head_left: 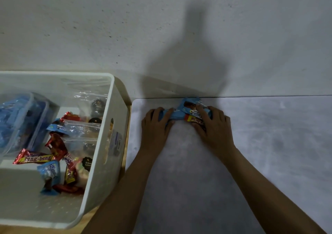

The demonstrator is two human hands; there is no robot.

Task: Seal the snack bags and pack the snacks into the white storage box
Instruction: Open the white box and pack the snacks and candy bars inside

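Note:
A small heap of wrapped snacks (186,112), blue packets and a red-and-yellow bar, lies at the far edge of the grey table (260,152) against the wall. My left hand (155,125) grips the heap's left end, fingers curled over a blue packet. My right hand (213,124) curls over the right end, covering the red bar. The white storage box (100,161) stands to the left. It holds clear zip bags, clear lidded tubs with blue contents, and several loose red and blue snack bars.
The box sits on a lower wooden surface (125,143) beside the table's left edge. A pale wall (161,27) rises right behind the table, with my shadow on it. Bare grey tabletop stretches to the right.

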